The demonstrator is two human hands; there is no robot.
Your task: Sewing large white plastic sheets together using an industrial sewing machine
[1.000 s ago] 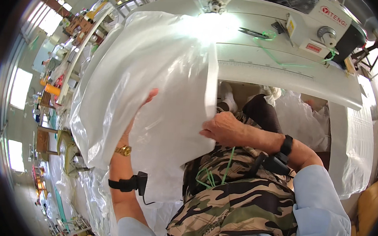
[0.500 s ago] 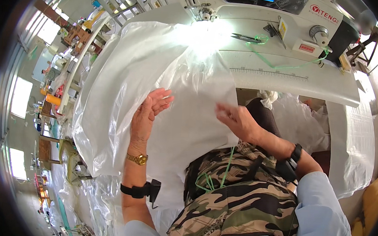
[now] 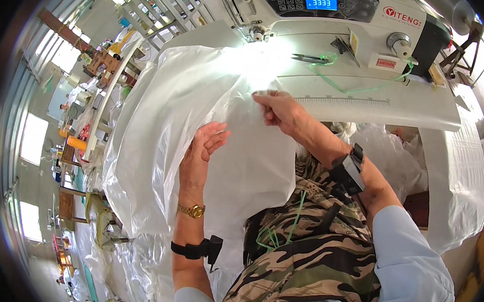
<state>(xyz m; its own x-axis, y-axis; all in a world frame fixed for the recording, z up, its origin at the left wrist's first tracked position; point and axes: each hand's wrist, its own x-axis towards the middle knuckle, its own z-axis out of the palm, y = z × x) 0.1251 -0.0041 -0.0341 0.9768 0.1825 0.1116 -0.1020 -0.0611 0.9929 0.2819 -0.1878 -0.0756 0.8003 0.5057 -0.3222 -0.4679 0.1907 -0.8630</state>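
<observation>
A large white plastic sheet (image 3: 149, 123), glossy and creased, spreads from the sewing machine (image 3: 327, 29) down over my lap. Its far part lies under the bright lamp, where glare hides the needle area. My left hand (image 3: 202, 148) is over a long fold of the sheet, fingers stretched and slightly curved, the hand open. Closer to the lamp, my right hand (image 3: 279, 112) is closed, with thumb and forefinger pressed together against the sheet's gathered part. Whether a bit of the sheet is between those fingertips I cannot make out.
Small dark snips (image 3: 309, 59) and green string (image 3: 340, 89) lie on the machine bed, right of the lamp. A ruler scale (image 3: 345, 100) runs along its front edge. Clear plastic (image 3: 389, 151) is bunched below the table, and another white sheet (image 3: 456, 180) hangs at the right.
My right hand has moved forward and left, toward the lamp. My left hand is still open over the fold. The whole view has shifted a little, showing more of the machine.
</observation>
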